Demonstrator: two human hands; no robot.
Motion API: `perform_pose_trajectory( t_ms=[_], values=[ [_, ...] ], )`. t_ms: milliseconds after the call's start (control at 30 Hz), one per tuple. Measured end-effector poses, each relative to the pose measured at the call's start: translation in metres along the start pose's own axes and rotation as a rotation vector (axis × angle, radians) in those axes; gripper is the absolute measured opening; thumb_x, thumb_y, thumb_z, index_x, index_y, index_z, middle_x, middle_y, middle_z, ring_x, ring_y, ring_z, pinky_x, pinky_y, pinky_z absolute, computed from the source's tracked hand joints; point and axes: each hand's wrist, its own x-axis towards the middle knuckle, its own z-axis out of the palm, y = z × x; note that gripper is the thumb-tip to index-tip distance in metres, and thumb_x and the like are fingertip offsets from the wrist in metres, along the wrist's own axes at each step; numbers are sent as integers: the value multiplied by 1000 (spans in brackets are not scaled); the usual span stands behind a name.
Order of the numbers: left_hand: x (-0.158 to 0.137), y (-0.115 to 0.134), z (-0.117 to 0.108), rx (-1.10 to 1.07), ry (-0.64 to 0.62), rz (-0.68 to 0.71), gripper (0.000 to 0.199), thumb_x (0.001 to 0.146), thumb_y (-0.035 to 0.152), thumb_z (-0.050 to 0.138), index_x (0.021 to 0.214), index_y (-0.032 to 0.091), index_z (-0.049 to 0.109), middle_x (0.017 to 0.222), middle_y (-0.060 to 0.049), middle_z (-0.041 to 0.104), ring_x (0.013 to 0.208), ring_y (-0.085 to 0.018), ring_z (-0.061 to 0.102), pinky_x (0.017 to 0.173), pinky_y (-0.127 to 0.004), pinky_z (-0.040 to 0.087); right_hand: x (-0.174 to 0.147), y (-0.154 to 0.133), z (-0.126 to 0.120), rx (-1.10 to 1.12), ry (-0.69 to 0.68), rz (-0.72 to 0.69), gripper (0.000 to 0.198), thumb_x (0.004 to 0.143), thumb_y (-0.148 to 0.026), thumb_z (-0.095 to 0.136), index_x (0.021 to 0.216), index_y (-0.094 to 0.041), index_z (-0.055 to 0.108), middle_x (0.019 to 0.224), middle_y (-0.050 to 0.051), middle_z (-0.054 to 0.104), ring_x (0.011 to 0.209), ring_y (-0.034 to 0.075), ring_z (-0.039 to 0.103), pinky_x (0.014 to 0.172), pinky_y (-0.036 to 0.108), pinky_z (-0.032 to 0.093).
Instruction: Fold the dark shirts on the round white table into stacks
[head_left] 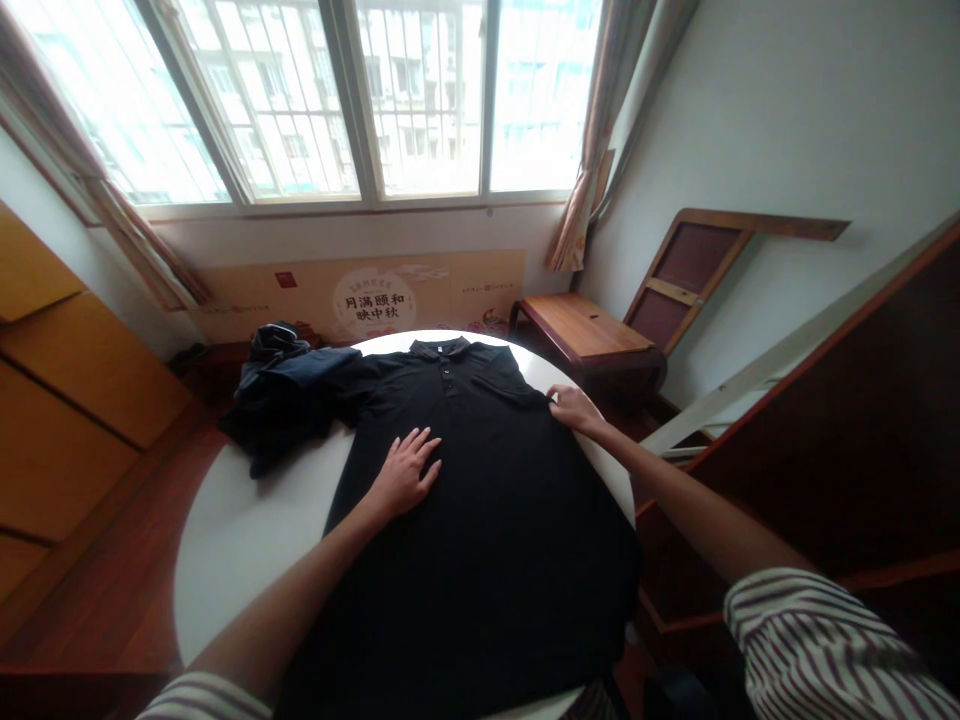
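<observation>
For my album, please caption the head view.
Left hand on, right hand gripping, a black shirt on a white table.

Home room, barred window [345, 100], curtains [571, 225], low wooden table [585, 325], yellow-orange cabinet [71, 385]

A beige panel [367, 298] reads "月满颐和 映中秋" (the smaller print [489, 289] is too tiny to read).

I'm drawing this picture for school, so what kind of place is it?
Probably a room in a home, though I can't be sure: I see curtains, and a round white table with a black polo shirt spread on it.
</observation>
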Motion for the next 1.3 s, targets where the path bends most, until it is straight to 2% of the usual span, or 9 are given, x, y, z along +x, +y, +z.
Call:
perform_pose_trajectory(
  t_ms=[167, 500, 633, 767, 867, 1033, 1133, 1200, 1300],
  values=[
    [0, 1, -1, 3, 3, 3, 50, 100, 46, 39, 144, 24, 48, 157, -8, 38, 147, -28, 30, 118, -56, 24, -1, -8, 5, -153, -22, -116, 40, 85, -31, 61, 123, -18, 59, 115, 13, 67, 100, 26, 64, 82, 30, 47],
    [0, 5, -3, 18, -7, -11, 50, 99, 45, 40, 144, 24, 47, 157, -8, 38, 147, -27, 29, 119, -54, 23, -1, -14, 8, -326, 1, -89, 41, 90, -15, 42, 126, -12, 60, 106, 21, 68, 98, 34, 66, 80, 40, 50],
    [0, 5, -4, 17, -6, -11, 51, 100, 45, 39, 145, 23, 47, 157, -9, 37, 147, -27, 29, 119, -55, 24, 8, -41, 12, -327, 27, -174, 48, 89, -16, 45, 135, -10, 56, 131, 22, 58, 118, 33, 57, 96, 39, 47],
    [0, 3, -5, 15, -11, -9, 50, 99, 45, 40, 144, 24, 47, 157, -8, 37, 147, -27, 28, 119, -54, 23, 18, -61, 30, -310, -25, -296, 58, 98, -39, 40, 151, -15, 39, 158, 12, 34, 142, 29, 35, 115, 37, 30],
    [-1, 3, -4, 5, -15, -8, 50, 100, 45, 39, 144, 24, 47, 157, -8, 37, 148, -27, 28, 119, -54, 23, 16, -60, 47, -323, -126, -278, 70, 98, -58, 32, 156, -20, 30, 163, 9, 24, 148, 32, 22, 119, 47, 21],
    [0, 2, -5, -65, 36, -16, 44, 98, 43, 45, 137, 25, 54, 151, -6, 46, 144, -26, 35, 119, -51, 27, 9, -53, 60, -333, -135, -236, 69, 99, -60, 27, 156, -22, 28, 163, 11, 22, 149, 34, 18, 119, 50, 16],
    [6, -16, -20, -88, 269, -150, 32, 98, 35, 44, 123, 23, 61, 137, -8, 57, 134, -23, 47, 115, -41, 35, 10, -52, 61, -327, -119, -233, 69, 99, -60, 27, 156, -23, 29, 163, 10, 24, 149, 33, 19, 119, 49, 16],
    [11, -39, -38, -37, 431, -385, 33, 98, 31, 42, 125, 18, 56, 134, -13, 55, 131, -25, 49, 113, -41, 36, 10, -52, 62, -317, -104, -235, 69, 99, -60, 27, 156, -23, 30, 163, 9, 24, 149, 33, 20, 119, 49, 16],
    [20, -77, -64, 22, 449, -629, 48, 98, 28, 40, 135, -2, 34, 135, -32, 48, 130, -37, 47, 108, -53, 36, 11, -51, 64, -309, -88, -245, 68, 99, -60, 28, 156, -22, 31, 162, 9, 25, 149, 32, 20, 119, 50, 16]
  ],
)
